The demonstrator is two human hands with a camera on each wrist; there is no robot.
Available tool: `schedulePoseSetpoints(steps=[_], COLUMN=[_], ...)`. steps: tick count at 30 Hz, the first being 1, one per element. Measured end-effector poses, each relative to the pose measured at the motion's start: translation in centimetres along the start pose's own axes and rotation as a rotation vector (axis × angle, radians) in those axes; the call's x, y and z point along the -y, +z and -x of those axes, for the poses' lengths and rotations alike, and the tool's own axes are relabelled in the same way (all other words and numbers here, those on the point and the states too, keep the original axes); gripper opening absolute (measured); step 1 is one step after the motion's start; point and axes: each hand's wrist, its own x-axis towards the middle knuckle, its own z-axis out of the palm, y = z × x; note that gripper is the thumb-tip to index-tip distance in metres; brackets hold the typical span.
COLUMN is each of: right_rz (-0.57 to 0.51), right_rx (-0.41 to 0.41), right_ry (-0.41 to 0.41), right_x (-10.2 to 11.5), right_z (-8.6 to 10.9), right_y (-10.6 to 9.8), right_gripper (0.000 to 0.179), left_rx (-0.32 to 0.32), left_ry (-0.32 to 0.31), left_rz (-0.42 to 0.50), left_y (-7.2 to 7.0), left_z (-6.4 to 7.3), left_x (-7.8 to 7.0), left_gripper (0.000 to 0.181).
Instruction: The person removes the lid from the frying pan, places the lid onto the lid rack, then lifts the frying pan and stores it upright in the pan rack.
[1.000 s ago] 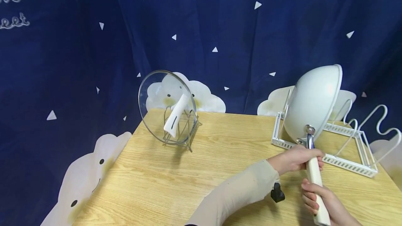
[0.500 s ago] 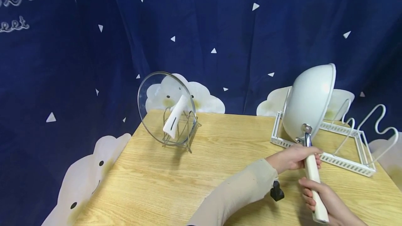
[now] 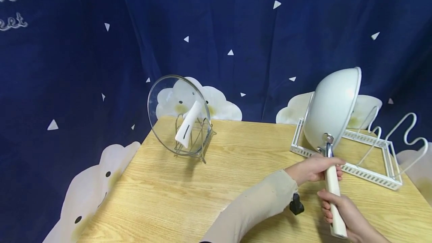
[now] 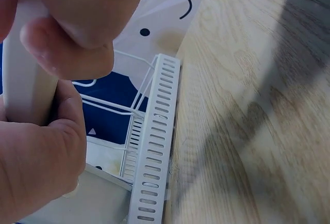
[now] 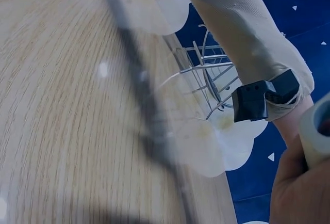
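A white wok [image 3: 329, 104] stands on its side over the left part of a white metal rack [image 3: 374, 177], its rounded outside towards the left. Its long cream handle [image 3: 332, 185] slants down towards me. My left hand [image 3: 314, 168] grips the handle close to the metal joint. Lower down, near the handle's end, my right hand [image 3: 341, 209] holds it with curled fingers. In the left wrist view, the fingers [image 4: 72, 53] of the right hand wrap the handle above the left hand [image 4: 36, 162]. The wok's open inside is hidden in the head view.
A glass lid [image 3: 162, 100] with a white handle leans in a small wire stand [image 3: 202, 141] at the back left of the wooden table [image 3: 168, 198]. Wavy white wire dividers [image 3: 410, 130] rise from the rack's right side. A dark blue patterned curtain [image 3: 216, 18] hangs behind.
The wok has shifted slightly left, and its handle end has swung a little left. Both hands moved along with it, keeping their grip. The lid and wire stand have not moved.
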Motion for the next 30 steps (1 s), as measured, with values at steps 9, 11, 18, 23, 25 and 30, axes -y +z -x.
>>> schedulePoseSetpoints(steps=[9, 11, 18, 23, 25, 30], right_rz=[0.12, 0.15, 0.209, 0.239, 0.25, 0.373], right_rx=[-0.159, -0.185, -0.221, -0.244, -0.248, -0.305], right_ry=[0.029, 0.027, 0.003, -0.007, -0.017, -0.046], right_x=[-0.5, -0.6, -0.8, -0.9, -1.0, -1.0], right_z=[-0.1, -0.1, -0.1, 0.0, 0.1, 0.1], right_y=[0.3, 0.4, 0.5, 0.4, 0.3, 0.4], right_gripper=[0.016, 0.014, 0.012, 0.013, 0.014, 0.019], left_rx=[0.033, 0.029, 0.011, 0.031, 0.057, 0.117], left_ry=[-0.028, -0.032, -0.037, -0.048, -0.059, -0.078], left_rz=[-0.043, -0.055, -0.049, -0.037, -0.034, -0.039], left_y=[-0.5, -0.5, -0.4, -0.3, -0.4, -0.9], left_z=[0.0, 0.0, 0.1, 0.2, 0.2, 0.1], left_x=[0.6, 0.6, 0.6, 0.6, 0.6, 0.4], left_gripper=[0.027, 0.027, 0.027, 0.026, 0.026, 0.025])
